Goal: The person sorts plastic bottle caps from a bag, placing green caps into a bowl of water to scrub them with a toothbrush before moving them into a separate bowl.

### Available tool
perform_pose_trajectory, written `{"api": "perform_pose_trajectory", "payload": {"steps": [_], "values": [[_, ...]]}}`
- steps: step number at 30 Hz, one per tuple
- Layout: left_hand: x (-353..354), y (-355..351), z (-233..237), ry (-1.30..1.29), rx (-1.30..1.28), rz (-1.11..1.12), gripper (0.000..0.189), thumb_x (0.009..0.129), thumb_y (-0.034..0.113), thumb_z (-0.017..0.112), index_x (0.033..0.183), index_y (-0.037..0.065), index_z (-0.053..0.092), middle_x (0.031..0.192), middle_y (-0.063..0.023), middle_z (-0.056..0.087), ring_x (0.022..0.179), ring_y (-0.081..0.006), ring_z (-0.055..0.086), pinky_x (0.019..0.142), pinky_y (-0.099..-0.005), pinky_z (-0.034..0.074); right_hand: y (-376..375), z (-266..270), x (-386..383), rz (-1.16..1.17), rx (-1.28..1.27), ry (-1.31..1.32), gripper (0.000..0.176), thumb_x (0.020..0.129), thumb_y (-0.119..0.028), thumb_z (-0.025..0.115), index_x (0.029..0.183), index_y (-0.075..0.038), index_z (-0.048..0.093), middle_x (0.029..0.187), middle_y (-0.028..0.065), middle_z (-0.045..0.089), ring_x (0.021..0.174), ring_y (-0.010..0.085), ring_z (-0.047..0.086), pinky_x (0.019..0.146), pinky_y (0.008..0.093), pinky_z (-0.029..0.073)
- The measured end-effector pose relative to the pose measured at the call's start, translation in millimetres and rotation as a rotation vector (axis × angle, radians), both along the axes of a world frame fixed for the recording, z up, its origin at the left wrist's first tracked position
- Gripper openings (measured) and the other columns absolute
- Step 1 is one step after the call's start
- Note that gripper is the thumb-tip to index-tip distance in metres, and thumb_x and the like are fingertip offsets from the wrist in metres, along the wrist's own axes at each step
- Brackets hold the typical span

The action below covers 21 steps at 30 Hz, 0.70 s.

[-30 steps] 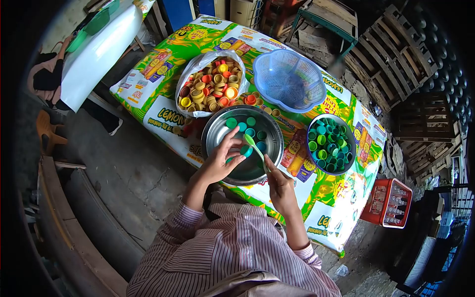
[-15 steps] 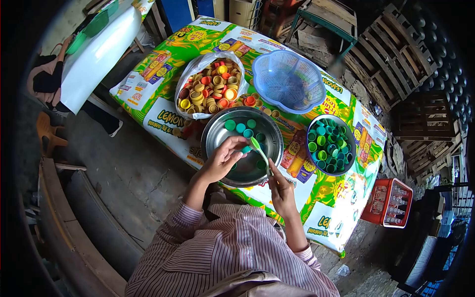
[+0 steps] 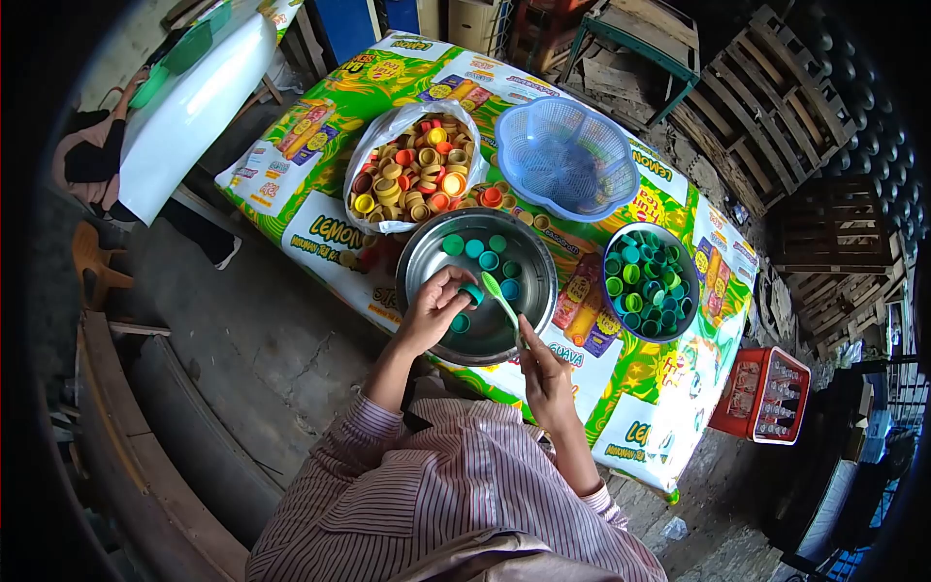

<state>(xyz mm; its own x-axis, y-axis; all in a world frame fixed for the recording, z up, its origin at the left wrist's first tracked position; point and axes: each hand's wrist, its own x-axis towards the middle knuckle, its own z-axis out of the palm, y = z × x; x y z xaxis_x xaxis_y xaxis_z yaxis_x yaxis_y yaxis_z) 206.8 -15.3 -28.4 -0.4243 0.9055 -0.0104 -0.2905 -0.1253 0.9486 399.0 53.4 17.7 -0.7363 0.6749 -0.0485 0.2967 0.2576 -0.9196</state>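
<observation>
My left hand pinches a green bottle cap over the left part of a metal bowl. Several green and teal caps lie in water inside the bowl. My right hand, at the bowl's lower right rim, holds a green toothbrush by its handle. The brush head stands just right of the held cap, apart from it. Right of the metal bowl is a bowl of green caps. A white bag behind holds yellow, orange and red caps.
A blue plastic basket stands at the back of the patterned tablecloth. A red crate of bottles is on the floor at the right. Another person is at the far left beside a white surface.
The cap in my left hand has turned and moved slightly left. The toothbrush head has shifted left and down, with my right hand a little lower.
</observation>
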Motion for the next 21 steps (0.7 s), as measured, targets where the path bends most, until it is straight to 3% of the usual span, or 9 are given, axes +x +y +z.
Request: {"api": "perform_pose_trajectory", "payload": {"steps": [3,5,8,11,15,17,21], "values": [[-1,-2,-3,-0.010,-0.016,0.009,0.019,0.085,-0.003,0.046,0.103,0.006,0.047,0.097,-0.0006,0.050,0.091,-0.0092,0.053,0.074,-0.0251,0.046,-2,-6,1,0.071,0.049,0.041,0.052,0.081,0.007,0.047,0.129,-0.012,0.040,0.086,0.0207,0.060,0.076,0.0253,0.061,0.069,0.0247,0.044],[0,-2,-2,-0.041,-0.011,-0.015,0.021,0.085,-0.002,0.047,0.104,0.007,0.046,0.098,-0.0003,0.051,0.090,-0.0086,0.052,0.073,-0.0247,0.045,-1,-9,1,-0.038,0.022,0.018,0.052,0.081,0.007,0.046,0.130,-0.011,0.040,0.088,0.0210,0.060,0.076,0.0264,0.061,0.070,0.0249,0.044],[5,-1,2,-0.358,0.059,-0.013,0.027,0.085,-0.002,0.044,0.109,0.009,0.043,0.099,-0.0032,0.052,0.089,-0.0136,0.053,0.076,-0.0276,0.044,-10,-1,0,0.014,0.057,0.040,0.052,0.081,0.007,0.046,0.130,-0.011,0.039,0.089,0.0202,0.060,0.076,0.0266,0.061,0.070,0.0259,0.045],[7,-1,1,-0.478,0.046,-0.030,0.027,0.085,-0.002,0.045,0.109,0.009,0.043,0.100,-0.0041,0.052,0.093,-0.0150,0.053,0.078,-0.0281,0.044,-12,-2,0,-0.003,-0.016,0.011,0.051,0.082,0.006,0.046,0.129,-0.011,0.040,0.087,0.0198,0.059,0.075,0.0265,0.060,0.068,0.0268,0.044],[8,0,4,-0.610,0.122,-0.055,0.031,0.083,-0.001,0.047,0.111,0.010,0.045,0.101,-0.0044,0.053,0.096,-0.0159,0.053,0.085,-0.0299,0.041,-18,-4,-2,0.032,0.138,0.133,0.049,0.081,0.006,0.046,0.128,-0.008,0.041,0.081,0.0204,0.056,0.069,0.0249,0.057,0.065,0.0270,0.043],[9,2,-7,-0.603,0.170,-0.030,0.031,0.081,-0.001,0.049,0.111,0.011,0.048,0.101,-0.0043,0.054,0.095,-0.0150,0.053,0.081,-0.0287,0.041,-19,-9,-3,-0.062,0.037,0.108,0.049,0.081,0.006,0.047,0.128,-0.007,0.040,0.080,0.0206,0.056,0.068,0.0245,0.057,0.065,0.0269,0.043],[6,-2,-23,-0.564,0.100,-0.049,0.033,0.080,-0.002,0.048,0.110,0.011,0.049,0.100,-0.0040,0.054,0.093,-0.0140,0.051,0.071,-0.0260,0.039,-20,-14,1,0.002,0.123,0.114,0.050,0.081,0.006,0.047,0.129,-0.007,0.039,0.078,0.0196,0.056,0.067,0.0237,0.056,0.065,0.0258,0.043]]}}
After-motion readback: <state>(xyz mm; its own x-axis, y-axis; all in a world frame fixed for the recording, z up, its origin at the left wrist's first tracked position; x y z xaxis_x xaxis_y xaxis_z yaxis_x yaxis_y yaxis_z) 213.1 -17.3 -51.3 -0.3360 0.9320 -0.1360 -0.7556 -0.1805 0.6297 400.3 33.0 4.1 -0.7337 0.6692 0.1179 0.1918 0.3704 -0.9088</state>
